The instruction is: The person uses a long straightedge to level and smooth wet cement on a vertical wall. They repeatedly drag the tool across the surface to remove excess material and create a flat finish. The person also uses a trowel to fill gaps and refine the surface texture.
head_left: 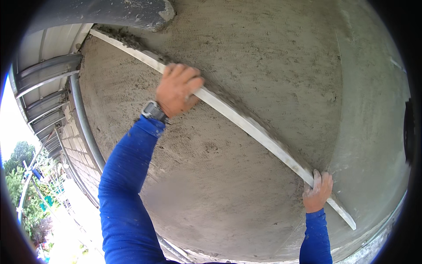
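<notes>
Item: one long pale straightedge (pixel 248 125), laid against a rough, grey-brown plastered surface (pixel 246 189), spanning most of its breadth; wet-looking mortar (pixel 130 42) is heaped along its upper edge, thickest toward the upper-left end.

Left hand (pixel 178 90): closed around the bar above its middle, fingers curled over the upper edge; slightly blurred; grey watch (pixel 154 111) at the wrist. Right hand (pixel 318 192): closed on the bar near its lower end, fingers bent over the edge, thumb not clearly seen; both forearms in blue sleeves.

Hazards, as judged: uneven pressure between the hands could tip the bar and gouge the soft coat; the mortar load could spill over the edge and drop, if the bar tilts or jolts; the upper-left end, just beside the metal roofing (pixel 52 44) and near the dark cylinder (pixel 110 13), could knock either one if pushed further that way; damp, gritty fingers could slip.

Orientation: long axis diagonal, from upper left to lower right; narrow pale face toward the viewer; the lower-right end, cut at a slant, projects past the right hand over the smoother grey area (pixel 373 110); the upper-left end points toward the roofing.
</notes>
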Demonstrator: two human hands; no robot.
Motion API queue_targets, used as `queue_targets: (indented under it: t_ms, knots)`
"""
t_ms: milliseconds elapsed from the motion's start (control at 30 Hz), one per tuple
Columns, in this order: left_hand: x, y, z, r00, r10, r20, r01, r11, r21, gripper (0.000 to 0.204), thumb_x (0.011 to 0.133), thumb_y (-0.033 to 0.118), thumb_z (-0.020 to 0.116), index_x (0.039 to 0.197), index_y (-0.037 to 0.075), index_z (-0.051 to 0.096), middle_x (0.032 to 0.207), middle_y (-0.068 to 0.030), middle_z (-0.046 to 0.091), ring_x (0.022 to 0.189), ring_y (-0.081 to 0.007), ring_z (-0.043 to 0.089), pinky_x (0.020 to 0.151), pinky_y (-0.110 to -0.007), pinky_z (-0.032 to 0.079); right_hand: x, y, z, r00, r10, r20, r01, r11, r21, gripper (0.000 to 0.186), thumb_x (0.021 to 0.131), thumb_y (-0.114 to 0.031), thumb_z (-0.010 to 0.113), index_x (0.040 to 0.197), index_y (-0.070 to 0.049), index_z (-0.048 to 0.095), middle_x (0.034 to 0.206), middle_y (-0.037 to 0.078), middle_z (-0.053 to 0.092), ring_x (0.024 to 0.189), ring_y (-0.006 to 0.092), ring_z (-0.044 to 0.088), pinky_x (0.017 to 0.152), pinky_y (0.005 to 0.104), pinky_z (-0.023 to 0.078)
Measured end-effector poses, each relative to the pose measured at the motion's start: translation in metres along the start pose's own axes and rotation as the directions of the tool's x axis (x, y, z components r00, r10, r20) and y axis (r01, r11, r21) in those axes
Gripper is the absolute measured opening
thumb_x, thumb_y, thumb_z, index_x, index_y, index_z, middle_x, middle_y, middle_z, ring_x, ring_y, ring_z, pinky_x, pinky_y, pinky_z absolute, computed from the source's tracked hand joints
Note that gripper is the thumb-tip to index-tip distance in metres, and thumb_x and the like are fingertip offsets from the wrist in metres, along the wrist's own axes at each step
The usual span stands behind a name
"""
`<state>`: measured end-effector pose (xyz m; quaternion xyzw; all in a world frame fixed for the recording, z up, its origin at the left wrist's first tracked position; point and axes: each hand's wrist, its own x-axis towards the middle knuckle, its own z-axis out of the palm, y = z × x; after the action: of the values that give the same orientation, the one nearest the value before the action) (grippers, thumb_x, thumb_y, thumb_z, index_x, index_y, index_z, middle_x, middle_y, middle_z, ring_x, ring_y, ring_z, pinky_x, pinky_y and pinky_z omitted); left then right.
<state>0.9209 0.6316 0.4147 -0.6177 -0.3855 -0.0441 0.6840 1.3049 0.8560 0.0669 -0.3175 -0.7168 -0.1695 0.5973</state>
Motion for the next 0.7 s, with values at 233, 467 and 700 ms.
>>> queue_targets:
  t_ms: [233,467,700]
  knots:
    - [0.022,0.09,0.0,0.995,0.032,0.095,-0.021,0.993,-0.113,0.054,0.062,0.019,0.088,0.11,0.022,0.063,0.118,0.0002,0.064,0.112,-0.0245,0.059,0.101,-0.047,0.043,-0.069,0.072,0.012,1.0,0.003,0.026,-0.002,1.0,-0.022,0.057,0.066,-0.001,0.063,0.123,0.003,0.065,0.101,0.019,0.053,0.094,0.0431,0.052,0.083,0.0522,0.042]
    - [0.029,-0.007,-0.011,0.994,0.087,0.063,-0.088,0.996,0.015,0.049,0.065,0.021,0.086,0.109,0.019,0.065,0.116,-0.0012,0.064,0.111,-0.0273,0.059,0.101,-0.048,0.042,0.007,0.002,0.011,0.995,-0.012,-0.101,0.014,1.0,0.013,0.049,0.069,-0.002,0.063,0.118,0.005,0.067,0.1,0.017,0.055,0.091,0.0406,0.052,0.078,0.0501,0.041]
    - [0.022,-0.086,-0.021,0.994,0.036,0.103,-0.05,0.989,0.137,0.052,0.073,0.036,0.089,0.114,0.015,0.067,0.117,-0.0023,0.064,0.112,-0.0293,0.059,0.102,-0.047,0.043,0.074,-0.055,0.004,0.993,-0.036,-0.112,0.042,0.998,0.053,0.048,0.072,-0.004,0.076,0.119,0.004,0.068,0.1,0.014,0.057,0.09,0.0371,0.053,0.078,0.0474,0.041]
